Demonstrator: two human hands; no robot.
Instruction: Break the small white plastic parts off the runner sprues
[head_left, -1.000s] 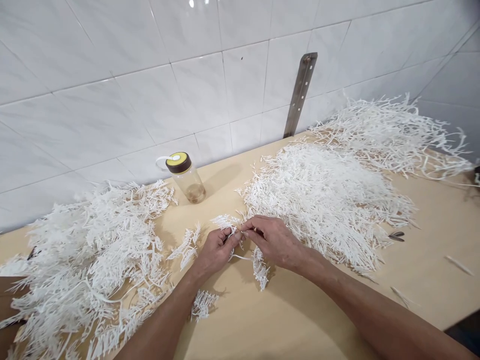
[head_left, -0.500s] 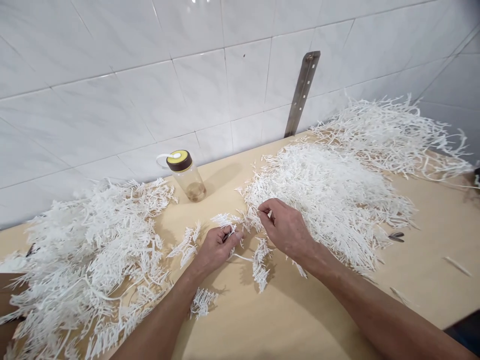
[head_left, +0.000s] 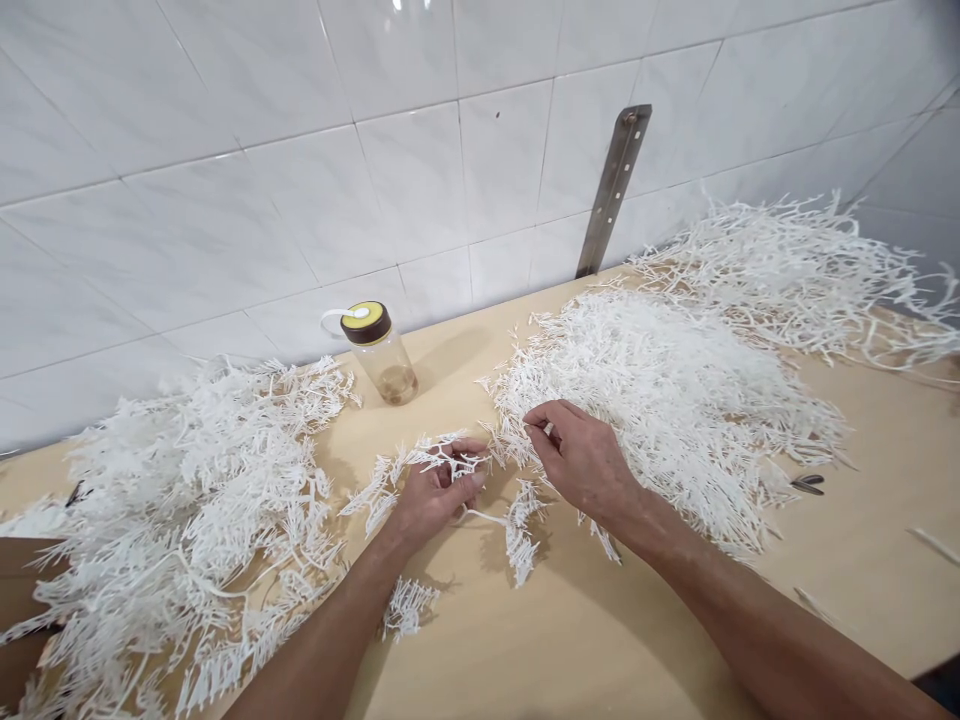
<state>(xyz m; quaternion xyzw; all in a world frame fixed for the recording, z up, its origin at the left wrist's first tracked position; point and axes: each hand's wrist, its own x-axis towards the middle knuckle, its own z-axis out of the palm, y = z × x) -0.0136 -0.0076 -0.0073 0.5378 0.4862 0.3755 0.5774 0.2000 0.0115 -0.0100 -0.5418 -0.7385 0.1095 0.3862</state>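
Tiled wall and pale wooden desk, with two hands among white branching strands

Behind the desk (head_left: 465, 650) rises a glossy white tiled wall (head_left: 262, 200), with a metal strip (head_left: 616, 190) leaning near its base. A lidded bottle (head_left: 385, 362) stands between a left pile (head_left: 202, 490) and a right pile (head_left: 675, 400) of white pieces.

At centre, the left hand (head_left: 433, 495) has its grip clamped on a branching white piece (head_left: 454, 462), thumb against fingers. The right hand (head_left: 583, 455) is well apart from it, beside the right pile, its fingertips together; whether anything sits between them, I cannot tell.

The piece looks very light and springy, probably plastic, its thin twigs likely to tangle or snap. The thicker stem seems the best hold.
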